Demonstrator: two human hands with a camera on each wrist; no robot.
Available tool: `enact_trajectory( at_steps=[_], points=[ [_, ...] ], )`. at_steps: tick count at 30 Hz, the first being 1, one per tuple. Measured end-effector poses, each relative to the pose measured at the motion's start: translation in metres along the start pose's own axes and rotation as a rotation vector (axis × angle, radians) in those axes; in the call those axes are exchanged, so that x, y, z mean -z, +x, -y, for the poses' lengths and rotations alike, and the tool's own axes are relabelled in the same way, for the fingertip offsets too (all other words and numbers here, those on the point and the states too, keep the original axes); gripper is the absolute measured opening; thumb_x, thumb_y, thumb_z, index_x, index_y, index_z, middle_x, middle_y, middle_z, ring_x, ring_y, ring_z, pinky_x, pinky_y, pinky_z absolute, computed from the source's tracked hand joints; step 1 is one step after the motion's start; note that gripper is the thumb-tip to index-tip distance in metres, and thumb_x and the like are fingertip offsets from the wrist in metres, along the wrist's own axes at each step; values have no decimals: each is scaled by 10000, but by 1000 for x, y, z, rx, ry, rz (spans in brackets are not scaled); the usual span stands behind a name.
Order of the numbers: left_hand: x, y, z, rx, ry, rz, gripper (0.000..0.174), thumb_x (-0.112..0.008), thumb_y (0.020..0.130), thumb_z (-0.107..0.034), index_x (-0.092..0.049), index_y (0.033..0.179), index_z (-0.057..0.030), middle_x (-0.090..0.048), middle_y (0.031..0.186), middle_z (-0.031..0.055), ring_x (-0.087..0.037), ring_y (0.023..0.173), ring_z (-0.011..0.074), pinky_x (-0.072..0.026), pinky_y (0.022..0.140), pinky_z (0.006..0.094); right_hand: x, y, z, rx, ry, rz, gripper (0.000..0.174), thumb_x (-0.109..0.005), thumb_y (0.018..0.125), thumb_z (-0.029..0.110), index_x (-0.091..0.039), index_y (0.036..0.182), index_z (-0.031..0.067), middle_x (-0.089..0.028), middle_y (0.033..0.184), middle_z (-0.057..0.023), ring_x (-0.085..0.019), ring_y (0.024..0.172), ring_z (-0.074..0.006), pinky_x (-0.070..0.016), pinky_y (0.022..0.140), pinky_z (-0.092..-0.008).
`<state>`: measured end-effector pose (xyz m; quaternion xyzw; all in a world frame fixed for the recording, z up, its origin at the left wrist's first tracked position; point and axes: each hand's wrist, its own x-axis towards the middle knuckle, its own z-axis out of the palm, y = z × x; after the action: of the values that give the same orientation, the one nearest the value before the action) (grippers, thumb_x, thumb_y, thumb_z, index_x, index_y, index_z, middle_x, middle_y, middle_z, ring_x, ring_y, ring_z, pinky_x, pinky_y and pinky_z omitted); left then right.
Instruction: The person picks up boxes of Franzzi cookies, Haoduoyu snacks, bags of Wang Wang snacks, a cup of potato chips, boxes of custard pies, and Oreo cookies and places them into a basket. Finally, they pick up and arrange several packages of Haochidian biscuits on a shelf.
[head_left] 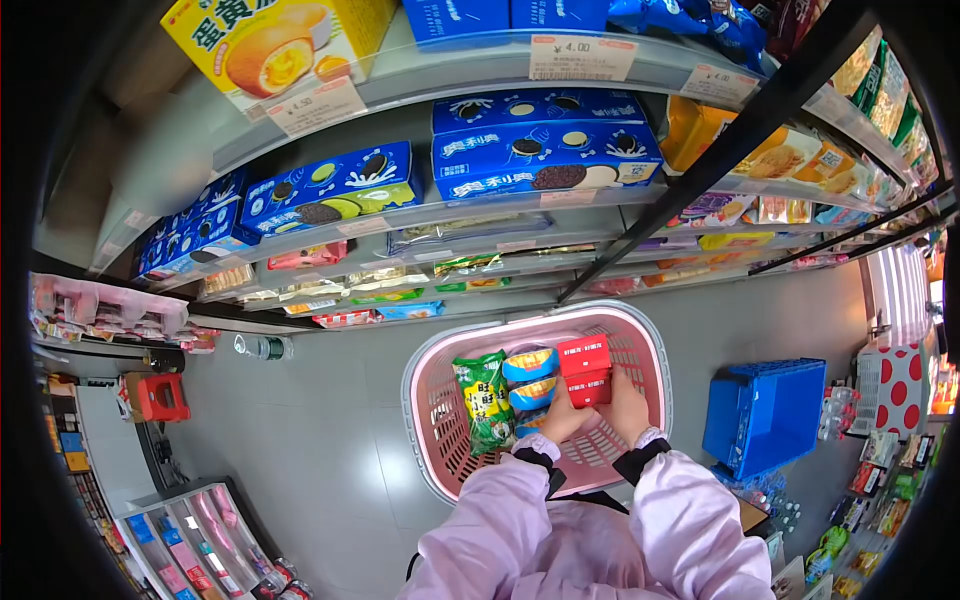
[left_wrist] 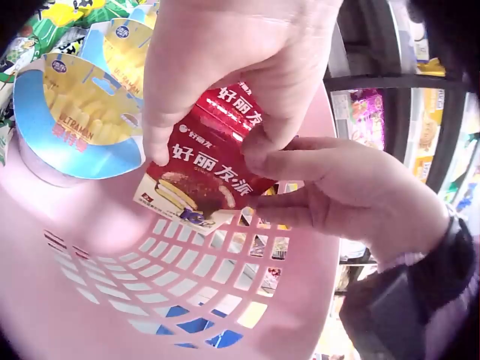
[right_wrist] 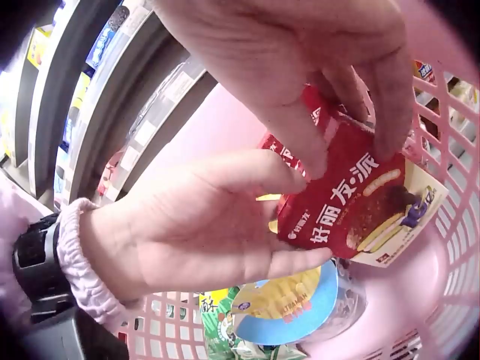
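Note:
In the head view, both hands are inside a pink basket. A red box of chocolate pies is held between them. My left hand spans the box from above, thumb on one side and fingers on the other. With the right hand I grip its right edge between thumb and fingers. A second red pie box sits right behind it, partly hidden by the hands in the wrist views. Left of the boxes stand several blue-rimmed snack tubs with yellow lids, and a green snack bag.
Shelves with blue cookie boxes and a yellow box rise in front of the basket. A blue crate stands on the floor at right, a red stool at left. A plastic bottle lies near the shelf.

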<state>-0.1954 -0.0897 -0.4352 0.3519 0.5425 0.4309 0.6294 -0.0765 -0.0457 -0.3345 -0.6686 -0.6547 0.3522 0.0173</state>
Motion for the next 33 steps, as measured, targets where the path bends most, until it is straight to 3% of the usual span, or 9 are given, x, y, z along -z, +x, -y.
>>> enact_trajectory(
  at_steps=[5,11,15,19,23,27,29,31,33],
  points=[
    [-3,4,-1,-138,180,-98,846,-632,611,2,-207,1342,10,-423,1229,172,-443,1153,252,-388,948,335,8,4,-1,-16,105,64,719,-712,644,133,-344,1248,0,-569,1069,-236,-575,976,-368,-478,808,-388],
    [-11,9,1,-108,390,-176,751,-634,609,-23,-315,1288,29,-462,1199,230,-459,1138,351,-385,952,375,-25,18,-36,98,444,27,750,-721,630,42,-309,1254,-16,-540,1127,-217,-552,1055,-312,-460,868,-356],
    [-8,24,-3,90,415,-52,868,-660,640,-119,-188,1331,109,-366,1275,314,-366,1201,415,-333,1012,394,-65,39,-72,17,679,59,758,-724,651,24,-310,1286,-6,-526,1159,-173,-545,1056,-243,-468,864,-336],
    [-12,30,-24,253,684,-127,778,-679,650,-152,-281,1270,97,-414,1213,281,-466,1091,416,-427,913,419,-66,43,-68,-134,682,103,718,-738,616,42,-376,1232,-25,-555,1119,-161,-559,1020,-227,-458,865,-331],
    [-13,34,-24,205,734,-171,682,-672,660,-156,-354,1198,118,-433,1192,284,-494,1044,415,-436,894,416,-64,41,-62,-137,610,101,835,-785,603,129,-317,1270,-50,-530,1156,-189,-543,1049,-255,-442,881,-323],
    [-1,22,-23,125,582,-83,461,-646,672,-155,-514,1046,81,-540,1081,261,-502,985,424,-384,922,431,-53,23,-44,-122,686,91,809,-775,610,148,-327,1252,-56,-524,1153,-213,-529,1068,-269,-427,892,-324],
    [9,14,-18,-176,640,62,280,-546,745,-94,-595,1019,-65,-614,1001,171,-572,937,359,-465,784,424,-34,8,-24,-128,650,87,772,-747,636,139,-326,1254,-52,-517,1155,-224,-520,1078,-279,-422,899,-328],
    [21,-9,-47,-104,421,213,299,-570,765,-137,-580,1040,-18,-610,1016,195,-582,948,338,-457,804,398,-48,8,-41,-68,511,40,694,-721,660,127,-370,1230,-56,-537,1133,-213,-537,1058,-281,-435,881,-336],
    [45,-30,-59,-119,498,345,393,-569,788,-159,-522,1150,-13,-610,1026,177,-588,937,280,-453,794,373,-67,9,-58,24,497,71,581,-693,687,109,-448,1190,-48,-574,1092,-195,-560,1032,-283,-448,862,-345]
  ],
)
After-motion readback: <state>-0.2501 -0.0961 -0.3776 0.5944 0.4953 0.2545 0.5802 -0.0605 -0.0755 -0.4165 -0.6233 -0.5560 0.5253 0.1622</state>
